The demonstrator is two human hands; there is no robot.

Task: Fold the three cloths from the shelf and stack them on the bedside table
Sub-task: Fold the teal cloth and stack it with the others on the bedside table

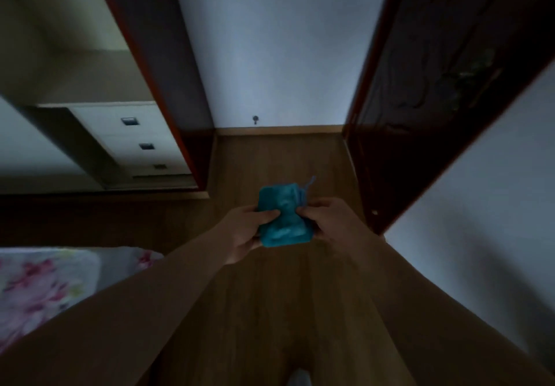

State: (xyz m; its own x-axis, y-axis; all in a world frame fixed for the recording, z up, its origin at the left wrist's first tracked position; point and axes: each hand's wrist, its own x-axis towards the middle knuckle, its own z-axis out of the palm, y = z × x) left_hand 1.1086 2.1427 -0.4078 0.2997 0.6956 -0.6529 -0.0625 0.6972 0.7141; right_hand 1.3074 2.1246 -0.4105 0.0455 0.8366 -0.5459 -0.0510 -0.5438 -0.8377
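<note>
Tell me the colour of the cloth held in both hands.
Teal blue cloth, seen in the head view.

- Teal cloth (282, 216): small, bunched into a compact, rumpled bundle, a loose thread sticking out at 1 o'clock, held in mid-air above the wooden floor.

Floral bedding (45, 283) cut off at left edge, blurred; cloth (282, 217) edges hidden under curled fingers (264, 216)
</note>
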